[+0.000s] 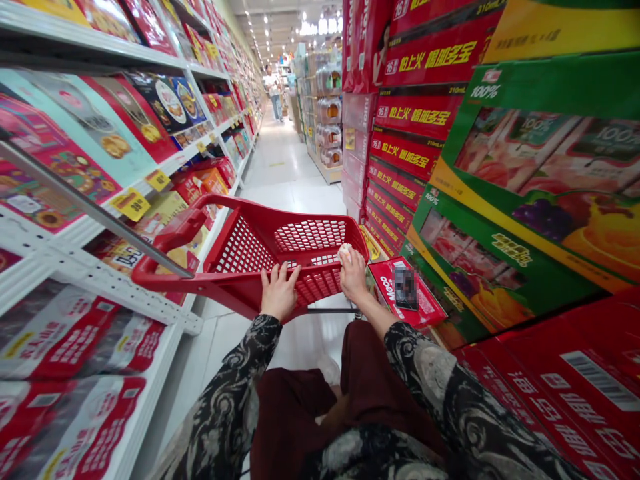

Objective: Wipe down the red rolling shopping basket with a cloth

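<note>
Supermarket aisle (283,150), pale floor (293,190) apparently tiled, beyond red trolley (245,247).

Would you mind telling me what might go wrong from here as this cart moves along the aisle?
The red shopping cart sits close to the red carton beside the right hand, so it might catch the carton and knock it. The small white item at that hand's fingers could slip to the floor or into the basket. The cart's red side bar also runs near the white shelving and might scrape it.
</note>
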Tool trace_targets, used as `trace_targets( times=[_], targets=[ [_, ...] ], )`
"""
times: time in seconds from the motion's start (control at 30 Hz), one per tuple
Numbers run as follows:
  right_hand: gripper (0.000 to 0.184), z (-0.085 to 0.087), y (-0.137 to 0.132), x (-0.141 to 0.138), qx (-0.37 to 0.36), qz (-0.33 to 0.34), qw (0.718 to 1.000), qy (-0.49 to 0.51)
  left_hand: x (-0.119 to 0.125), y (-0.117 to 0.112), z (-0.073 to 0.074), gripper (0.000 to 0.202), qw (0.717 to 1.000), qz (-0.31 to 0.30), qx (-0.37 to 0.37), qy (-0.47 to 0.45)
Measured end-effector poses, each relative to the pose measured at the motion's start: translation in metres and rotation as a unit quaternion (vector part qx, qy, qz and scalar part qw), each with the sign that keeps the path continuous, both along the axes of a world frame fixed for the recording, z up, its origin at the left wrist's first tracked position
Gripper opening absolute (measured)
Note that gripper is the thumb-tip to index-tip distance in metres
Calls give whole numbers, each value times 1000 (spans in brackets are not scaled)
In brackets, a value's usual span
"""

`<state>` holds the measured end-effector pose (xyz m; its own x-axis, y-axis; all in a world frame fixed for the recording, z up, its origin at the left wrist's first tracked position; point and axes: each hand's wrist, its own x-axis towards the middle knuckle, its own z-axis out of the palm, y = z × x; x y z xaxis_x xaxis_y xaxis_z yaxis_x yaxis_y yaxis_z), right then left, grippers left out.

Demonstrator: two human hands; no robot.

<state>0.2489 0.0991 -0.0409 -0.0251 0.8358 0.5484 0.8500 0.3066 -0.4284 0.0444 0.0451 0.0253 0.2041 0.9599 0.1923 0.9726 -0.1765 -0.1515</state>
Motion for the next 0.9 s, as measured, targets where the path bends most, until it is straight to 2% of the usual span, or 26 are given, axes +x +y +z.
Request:
trace_targets(
  times=[0.1, 0.2, 0.4, 0.47, 0.63, 0.7, 0.8, 0.9],
  targets=[
    [52, 1, -5, -13, 3, 43, 999, -19, -2, -1, -1, 63, 1000, 6, 1, 3],
    [54, -1, -5, -5, -2, 63, 997, -32, -4, -2, -2, 64, 1000, 7, -2, 10],
    [50, -10, 2, 33, 14, -33, 999, 35, -2, -4, -3, 63, 1000, 6, 6, 12],
    [51, -9, -1, 28, 19, -24, 999, 33, 0, -4, -3, 62, 1000, 7, 8, 10],
    [53, -2, -11, -10, 27, 80, 996, -3, 3, -6, -2, 63, 1000, 6, 2, 10],
    [52, 1, -12, -17, 25, 101, 995, -9, 4, -6, 0, 63, 1000, 6, -6, 7],
    [48, -1, -9, -8, 28, 92, 995, -8, 5, -7, 2, 64, 1000, 9, -15, 0],
    [46, -9, -3, 9, 65, 51, 997, 10, 6, -9, 5, 66, 1000, 10, -18, -15]
  ],
)
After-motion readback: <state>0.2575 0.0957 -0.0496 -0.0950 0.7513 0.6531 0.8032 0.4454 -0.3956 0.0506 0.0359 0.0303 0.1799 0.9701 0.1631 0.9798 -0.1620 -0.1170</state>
